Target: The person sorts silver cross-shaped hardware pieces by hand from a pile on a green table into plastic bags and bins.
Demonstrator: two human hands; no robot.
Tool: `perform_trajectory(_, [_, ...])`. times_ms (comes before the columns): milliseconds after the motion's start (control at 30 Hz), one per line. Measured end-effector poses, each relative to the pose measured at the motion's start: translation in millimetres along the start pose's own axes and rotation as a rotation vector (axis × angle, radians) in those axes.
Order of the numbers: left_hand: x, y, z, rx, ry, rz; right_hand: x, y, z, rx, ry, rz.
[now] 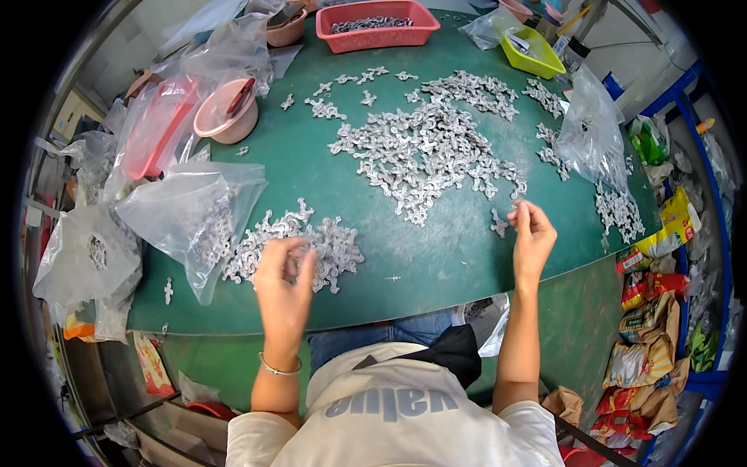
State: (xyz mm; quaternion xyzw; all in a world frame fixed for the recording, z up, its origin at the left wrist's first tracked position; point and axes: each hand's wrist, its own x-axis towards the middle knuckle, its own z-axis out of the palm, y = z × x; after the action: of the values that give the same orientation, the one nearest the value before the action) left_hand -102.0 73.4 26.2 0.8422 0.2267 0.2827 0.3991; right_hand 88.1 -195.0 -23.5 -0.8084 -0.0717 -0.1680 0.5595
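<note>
Small grey metal parts, cross-shaped with rounded ends, lie in a large heap (428, 152) in the middle of the green table. My right hand (533, 233) is at the heap's near right edge, thumb and forefinger pinched together; what is between them, if anything, is too small to make out. One loose metal part (498, 223) lies just left of those fingers. Over a smaller pile (334, 249) of the same parts at the near left, my left hand (284, 272) hovers slightly blurred, its fingers curled and thumb apart, with nothing visible in it.
A clear plastic bag (198, 210) with parts lies beside the left pile, another bag (591, 128) at the right. Farther back stand a pink bowl (226, 113), a red tray (377, 43) of parts and a yellow-green basket (533, 54). A thin small piece (393, 278) lies near the front edge.
</note>
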Motion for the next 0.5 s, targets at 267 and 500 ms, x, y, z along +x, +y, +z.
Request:
perform_trajectory(267, [-16.4, 26.7, 29.6, -0.083, -0.221, 0.158, -16.2, -8.0, -14.7, -0.572, -0.152, -0.364])
perform_trajectory(500, [-17.1, 25.0, 31.0, -0.094, -0.248, 0.201, -27.4, 6.9, -17.6, -0.330, -0.181, -0.232])
